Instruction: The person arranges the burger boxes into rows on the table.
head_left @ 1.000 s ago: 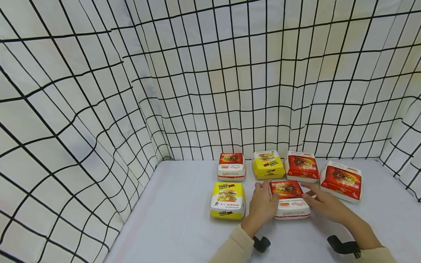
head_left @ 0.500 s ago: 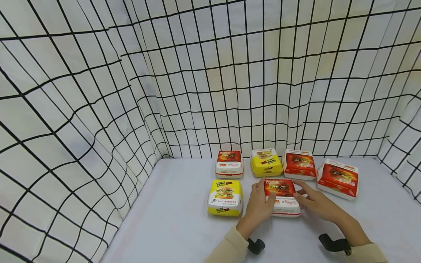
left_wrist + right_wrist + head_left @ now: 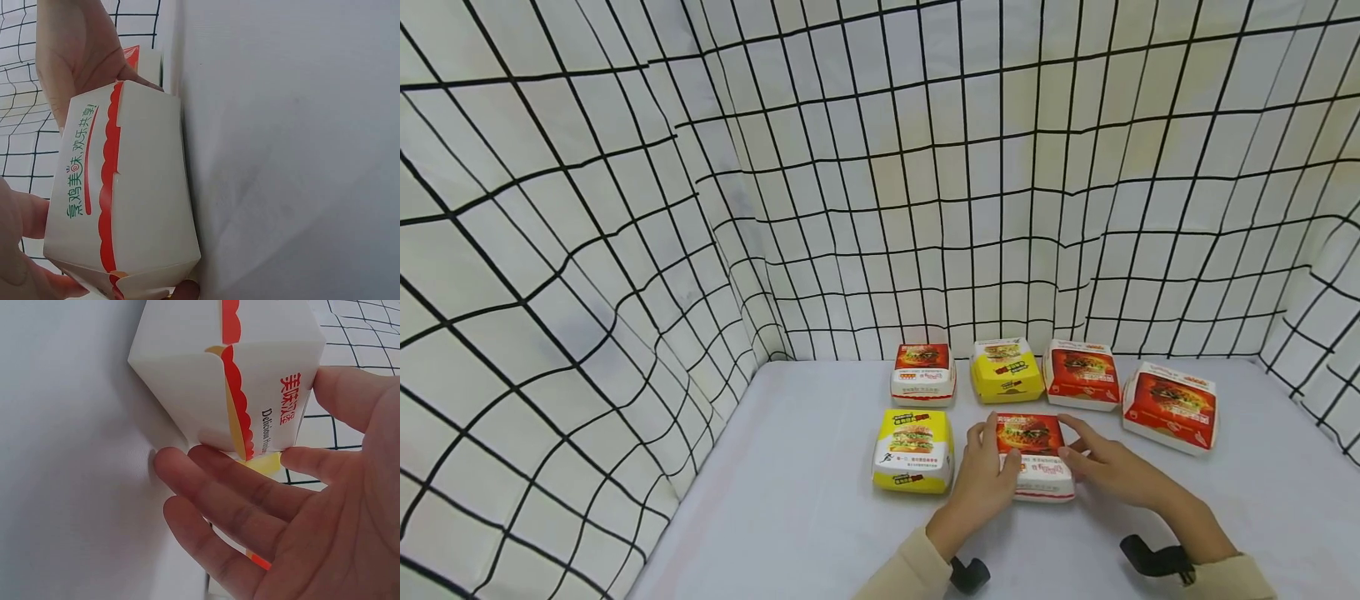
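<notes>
Between both hands sits a red-and-white burger box [image 3: 1033,458], its burger picture facing up, on the white table. My left hand [image 3: 981,482] holds its left side, thumb at the near left corner. On the opposite side my right hand [image 3: 1108,468] grips it with thumb and index finger. In the right wrist view, the other fingers [image 3: 237,512] of that hand stretch along the box's lower far corner. The left wrist view shows the box's plain near side with a red scalloped band. Just left of my left hand is a yellow-and-white burger box [image 3: 913,452].
Along the back stand a red-and-white box [image 3: 922,377], a yellow box [image 3: 1007,372], a red box [image 3: 1082,375] and a larger-looking, angled red box [image 3: 1171,408]. White cloth walls with black netting [image 3: 925,200] rise behind the table [image 3: 775,483].
Both hands have shifted the held burger box left, towards the yellow-and-white one, and lately slightly nearer to me. The other boxes keep their places; the head view has moved a little.
</notes>
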`<state>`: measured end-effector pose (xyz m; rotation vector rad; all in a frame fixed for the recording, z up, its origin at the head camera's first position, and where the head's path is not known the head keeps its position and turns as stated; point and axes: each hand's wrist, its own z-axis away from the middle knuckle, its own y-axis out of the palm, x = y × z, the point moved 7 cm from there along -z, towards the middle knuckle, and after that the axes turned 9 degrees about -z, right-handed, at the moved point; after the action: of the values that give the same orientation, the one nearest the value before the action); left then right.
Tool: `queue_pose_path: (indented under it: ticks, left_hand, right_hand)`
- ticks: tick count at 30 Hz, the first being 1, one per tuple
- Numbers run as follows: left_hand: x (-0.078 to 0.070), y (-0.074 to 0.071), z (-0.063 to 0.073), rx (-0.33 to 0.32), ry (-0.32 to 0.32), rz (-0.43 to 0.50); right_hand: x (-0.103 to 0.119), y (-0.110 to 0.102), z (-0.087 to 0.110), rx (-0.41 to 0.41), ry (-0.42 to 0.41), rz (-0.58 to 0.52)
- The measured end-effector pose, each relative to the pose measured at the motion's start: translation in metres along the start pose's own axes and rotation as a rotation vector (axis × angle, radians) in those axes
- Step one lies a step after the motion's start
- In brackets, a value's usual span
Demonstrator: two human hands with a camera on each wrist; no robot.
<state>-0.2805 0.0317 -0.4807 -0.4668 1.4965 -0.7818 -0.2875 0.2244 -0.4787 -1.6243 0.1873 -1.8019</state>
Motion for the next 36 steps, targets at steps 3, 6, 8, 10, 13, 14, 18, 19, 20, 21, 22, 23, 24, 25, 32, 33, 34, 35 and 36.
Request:
queue_pose_path:
  ticks: [3,6,8,10,13,14,18,19,20,21,22,23,24,25,32,33,34,35,36]
  left_hand:
    - [0.0005,-0.0009,0.0025,-0.002,0.006,-0.005]
    - [0.0009,-0.0016,0.0045,-0.008,0.011,-0.009]
    - [0.0012,-0.0026,0.0057,-0.015,0.014,-0.013]
    - [0.0008,-0.0037,0.0064,-0.021,0.021,-0.013]
    - [0.0010,-0.0048,0.0067,-0.023,0.021,-0.012]
    - [0.0014,-0.0049,0.0066,-0.022,0.018,-0.013]
    - [0.0025,-0.0049,0.0061,-0.019,0.013,-0.016]
    - [0.0027,-0.0049,0.0060,-0.019,0.012,-0.016]
    - [0.0029,-0.0046,0.0059,-0.017,0.011,-0.017]
    - [0.0030,-0.0046,0.0058,-0.017,0.009,-0.015]
    - [0.0030,-0.0043,0.0059,-0.016,0.007,-0.014]
    - [0.0031,-0.0039,0.0060,-0.015,0.006,-0.012]
    - [0.0031,-0.0037,0.0060,-0.015,0.006,-0.011]
    - [0.0030,-0.0037,0.0061,-0.015,0.006,-0.010]
    - [0.0034,-0.0043,0.0068,-0.010,0.005,-0.014]
    - [0.0034,-0.0044,0.0068,-0.010,0.006,-0.011]
    - [0.0033,-0.0046,0.0069,-0.011,0.008,-0.009]
    - [0.0033,-0.0048,0.0071,-0.011,0.007,-0.008]
    - [0.0033,-0.0052,0.0074,-0.012,0.007,-0.009]
  right_hand:
    - [0.0016,0.0018,-0.0004,0.005,-0.004,0.005]
    - [0.0027,0.0030,-0.0014,0.006,-0.012,0.020]
    - [0.0032,0.0042,-0.0023,0.005,-0.019,0.029]
    - [0.0039,0.0050,-0.0031,0.004,-0.024,0.034]
    - [0.0046,0.0059,-0.0034,0.003,-0.022,0.034]
    - [0.0048,0.0061,-0.0033,0.003,-0.020,0.032]
    - [0.0056,0.0061,-0.0027,0.000,-0.012,0.032]
    - [0.0059,0.0061,-0.0024,0.000,-0.011,0.035]
    - [0.0061,0.0063,-0.0021,0.000,-0.008,0.035]
    - [0.0065,0.0063,-0.0018,0.000,-0.008,0.035]
    - [0.0068,0.0062,-0.0013,0.000,-0.007,0.036]
    - [0.0071,0.0062,-0.0009,0.000,-0.009,0.035]
    - [0.0074,0.0062,-0.0006,0.000,-0.011,0.035]
    - [0.0076,0.0061,-0.0005,-0.001,-0.015,0.035]
    - [0.0066,0.0061,-0.0021,-0.008,-0.025,0.047]
    - [0.0064,0.0063,-0.0024,-0.007,-0.025,0.048]
    - [0.0061,0.0065,-0.0027,-0.008,-0.025,0.048]
    - [0.0058,0.0067,-0.0030,-0.008,-0.025,0.048]
    - [0.0052,0.0069,-0.0033,-0.008,-0.024,0.048]
